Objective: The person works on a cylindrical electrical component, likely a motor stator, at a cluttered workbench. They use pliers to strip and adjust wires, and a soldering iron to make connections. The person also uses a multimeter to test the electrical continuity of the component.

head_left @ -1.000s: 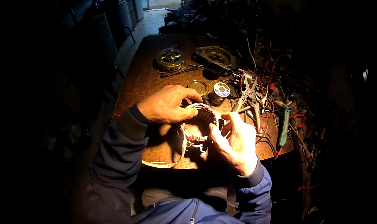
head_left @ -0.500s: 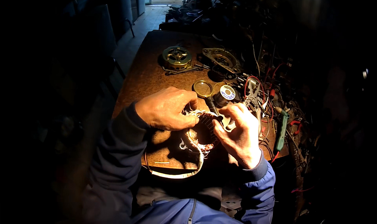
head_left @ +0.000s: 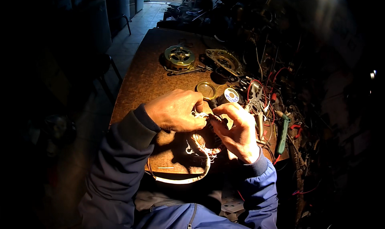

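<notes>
A motor stator [head_left: 205, 147], a ring with copper windings and pale lacing cord, rests at the table's near edge, its upper part hidden by my hands and shadow. My left hand [head_left: 174, 110] is closed, thumb and fingers pinching the winding at the ring's far side, where white strands show. Right beside its fingertips, my right hand [head_left: 239, 134] has thumb and forefinger closed on the same dark, bound part of the winding. From the stator a white sleeved cable [head_left: 180, 181] curves down and left over the table edge.
Beyond my hands lie a magnifying glass [head_left: 206, 91], a solder spool [head_left: 231, 95], a gold motor end cover [head_left: 179, 58] and a second metal housing part [head_left: 224, 61]. To the right are wire strippers [head_left: 255, 102], a green-handled tool [head_left: 283, 134] and tangled wires. The wooden table [head_left: 140, 84] is lamp-lit.
My right hand has moved left, its thumb and forefinger coming together beside my left fingertips. The left hand keeps its pinch on the winding. The whole view has shifted slightly.
</notes>
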`<state>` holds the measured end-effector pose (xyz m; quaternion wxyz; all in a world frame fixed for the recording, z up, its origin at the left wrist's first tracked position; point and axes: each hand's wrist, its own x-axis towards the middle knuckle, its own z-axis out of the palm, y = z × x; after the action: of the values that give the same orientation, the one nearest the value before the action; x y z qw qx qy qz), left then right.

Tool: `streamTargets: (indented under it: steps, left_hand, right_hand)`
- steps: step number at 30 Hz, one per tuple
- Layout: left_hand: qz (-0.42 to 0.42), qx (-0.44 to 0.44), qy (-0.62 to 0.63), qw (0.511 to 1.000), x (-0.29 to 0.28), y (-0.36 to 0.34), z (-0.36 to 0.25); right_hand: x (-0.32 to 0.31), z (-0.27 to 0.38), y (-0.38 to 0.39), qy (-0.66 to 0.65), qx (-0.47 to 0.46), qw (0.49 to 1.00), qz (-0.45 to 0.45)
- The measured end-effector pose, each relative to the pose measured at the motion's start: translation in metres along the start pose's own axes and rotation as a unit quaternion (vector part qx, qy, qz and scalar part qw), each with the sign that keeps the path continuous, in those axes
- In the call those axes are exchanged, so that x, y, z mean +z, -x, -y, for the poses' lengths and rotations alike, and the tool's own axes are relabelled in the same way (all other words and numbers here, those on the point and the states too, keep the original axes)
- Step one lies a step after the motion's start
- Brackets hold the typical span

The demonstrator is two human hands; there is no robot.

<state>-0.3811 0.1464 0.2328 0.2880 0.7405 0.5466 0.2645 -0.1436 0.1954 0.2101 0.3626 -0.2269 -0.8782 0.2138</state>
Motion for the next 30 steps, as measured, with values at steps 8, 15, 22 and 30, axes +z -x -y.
streamTargets:
  steps: [8,15,22,30]
  left_hand:
    - [0.0,-0.013,-0.003,1.0,0.0,0.0,-0.002]
    - [0.008,-0.032,0.01,0.999,-0.002,0.001,-0.004]
    - [0.002,-0.029,0.01,1.0,-0.002,0.002,-0.005]
    - [0.0,-0.039,0.01,0.999,-0.001,0.001,-0.007]
  right_hand:
    - [0.003,0.002,-0.003,0.12,-0.079,0.989,-0.025]
    - [0.001,0.001,-0.008,0.141,-0.138,0.98,-0.01]
    - [0.001,-0.001,-0.009,0.171,-0.178,0.969,-0.009]
    - [0.0,0.002,-0.013,0.213,-0.215,0.953,0.011]
